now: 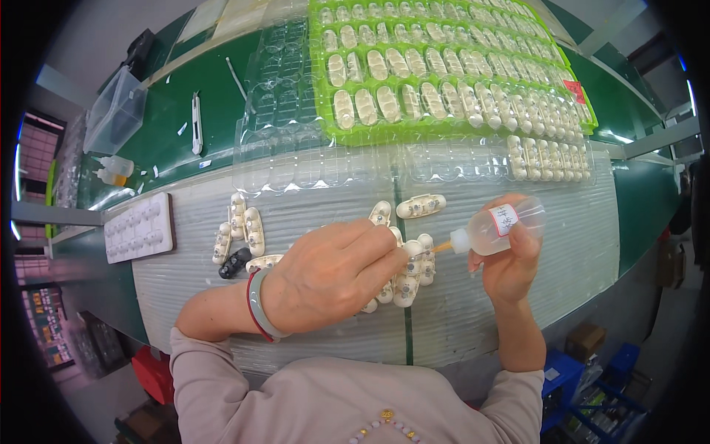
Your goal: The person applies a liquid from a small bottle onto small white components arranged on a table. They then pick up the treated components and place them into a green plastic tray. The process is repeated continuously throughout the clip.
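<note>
Left fingers at a white piece, right hand gripping a bottle with its nozzle at the cluster

Your left hand (325,277) reaches over the work with its fingers bent and drawn together at a white piece (416,249) in the cluster; you hide your own thumb, so I cannot tell whether you pinch the piece or only steady it. Your right hand (510,270) is wrapped around a clear squeeze bottle (529,214), tilted so that its thin orange nozzle (443,246) points left at the same cluster; whether the tip touches is too small to tell. A grey band and a red one circle your left wrist.

The cluster of white capsule-shaped pieces (405,285) lies just beyond your left fingertips, side by side and partly covered by them. Above it, a single white piece (421,206) lies apart. To the left of your left hand sit more white pieces (254,231) and one black piece (235,263).

Farther left is a white block (166,214) with rows of round bumps. Beyond your hands, clear trays (318,159) lie on the pale ridged sheet (473,318), and a bright green tray (355,138) holds many rows of white pieces. On the green table at upper left are a cutter (197,124), small bottles (115,170) and a clear bin (116,111).
</note>
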Demonstrator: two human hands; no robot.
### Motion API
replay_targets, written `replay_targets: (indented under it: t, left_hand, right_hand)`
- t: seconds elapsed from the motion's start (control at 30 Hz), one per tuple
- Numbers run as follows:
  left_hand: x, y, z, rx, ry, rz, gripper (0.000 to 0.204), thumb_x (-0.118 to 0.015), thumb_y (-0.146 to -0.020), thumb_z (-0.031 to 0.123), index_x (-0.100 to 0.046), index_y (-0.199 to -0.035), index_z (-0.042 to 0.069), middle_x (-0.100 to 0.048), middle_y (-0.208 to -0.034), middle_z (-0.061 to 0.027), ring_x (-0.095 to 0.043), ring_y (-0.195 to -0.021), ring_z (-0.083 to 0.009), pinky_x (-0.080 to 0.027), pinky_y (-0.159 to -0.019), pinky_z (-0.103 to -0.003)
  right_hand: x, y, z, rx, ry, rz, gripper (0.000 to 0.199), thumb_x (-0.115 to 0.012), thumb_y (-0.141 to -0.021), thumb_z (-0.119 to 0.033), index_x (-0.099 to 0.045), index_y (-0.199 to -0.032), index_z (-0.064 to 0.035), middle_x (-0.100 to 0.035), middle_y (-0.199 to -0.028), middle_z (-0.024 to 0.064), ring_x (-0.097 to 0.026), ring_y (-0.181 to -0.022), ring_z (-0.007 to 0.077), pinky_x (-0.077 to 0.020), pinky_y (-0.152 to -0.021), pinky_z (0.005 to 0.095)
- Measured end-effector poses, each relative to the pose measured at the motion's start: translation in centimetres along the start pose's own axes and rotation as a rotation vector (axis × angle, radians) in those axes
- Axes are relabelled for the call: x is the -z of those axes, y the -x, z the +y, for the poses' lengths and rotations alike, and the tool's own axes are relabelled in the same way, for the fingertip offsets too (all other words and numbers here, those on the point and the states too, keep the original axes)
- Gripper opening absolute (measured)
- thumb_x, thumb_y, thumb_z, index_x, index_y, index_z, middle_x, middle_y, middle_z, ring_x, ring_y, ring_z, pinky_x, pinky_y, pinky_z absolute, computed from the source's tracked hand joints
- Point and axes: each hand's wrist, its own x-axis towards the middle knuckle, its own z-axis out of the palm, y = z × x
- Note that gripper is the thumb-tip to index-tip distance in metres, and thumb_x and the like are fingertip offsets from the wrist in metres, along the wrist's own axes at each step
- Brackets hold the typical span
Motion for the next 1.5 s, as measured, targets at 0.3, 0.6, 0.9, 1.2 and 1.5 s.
replay_targets:
  t: [0.3, 0.6, 0.9, 1.2, 1.5]
  left_hand:
    - [0.00, 0.16, -0.09, 0.015, -0.025, -0.029, 0.027, -0.060, -0.067, 0.007, -0.059, -0.093, 0.004, -0.054, -0.081, -0.0074, -0.055, -0.071, -0.0229, -0.046, -0.061, -0.031]
    - [-0.16, 0.08, -0.39, 0.023, -0.025, 0.032, 0.023, -0.063, -0.067, 0.005, -0.060, -0.090, 0.004, -0.053, -0.078, -0.0070, -0.055, -0.068, -0.0233, -0.046, -0.059, -0.032]
    - [-0.42, 0.07, -0.80, 0.032, -0.014, 0.038, 0.018, -0.067, -0.068, 0.003, -0.061, -0.086, 0.004, -0.053, -0.074, -0.0067, -0.055, -0.066, -0.0232, -0.045, -0.057, -0.032]
    - [-0.46, 0.09, -0.73, 0.050, -0.009, 0.047, 0.018, -0.069, -0.068, 0.004, -0.062, -0.084, 0.005, -0.054, -0.074, -0.0063, -0.055, -0.066, -0.0231, -0.045, -0.056, -0.032]
    - [-0.56, 0.12, -0.84, 0.038, 0.021, 0.041, 0.018, -0.069, -0.068, 0.004, -0.062, -0.084, 0.004, -0.054, -0.074, -0.0067, -0.055, -0.065, -0.0231, -0.046, -0.056, -0.032]
  right_hand:
    - [-0.93, 0.13, 0.08, 0.087, 0.199, 0.035, 0.043, -0.055, -0.077, -0.033, -0.046, -0.098, 0.0034, -0.055, -0.082, 0.0143, -0.057, -0.053, 0.0165, -0.0456, -0.034, 0.0267]
    - [-0.69, 0.27, -0.57, 0.074, 0.089, 0.016, 0.031, -0.053, -0.073, -0.012, -0.048, -0.099, 0.0029, -0.057, -0.085, 0.0150, -0.061, -0.064, 0.0202, -0.0500, -0.041, 0.0301]
    - [-0.52, 0.28, 0.15, 0.106, 0.182, 0.019, 0.042, -0.055, -0.076, -0.031, -0.046, -0.097, 0.0045, -0.054, -0.085, 0.0147, -0.059, -0.056, 0.0183, -0.0460, -0.032, 0.0266]
    - [-0.58, 0.22, 0.15, 0.078, 0.193, 0.033, 0.041, -0.055, -0.075, -0.030, -0.046, -0.097, 0.0036, -0.053, -0.085, 0.0143, -0.059, -0.057, 0.0188, -0.0470, -0.033, 0.0273]
    - [-0.48, 0.24, -0.13, 0.033, 0.066, -0.003, 0.032, -0.055, -0.072, -0.011, -0.047, -0.100, 0.0028, -0.057, -0.085, 0.0140, -0.061, -0.064, 0.0199, -0.0504, -0.041, 0.0297]
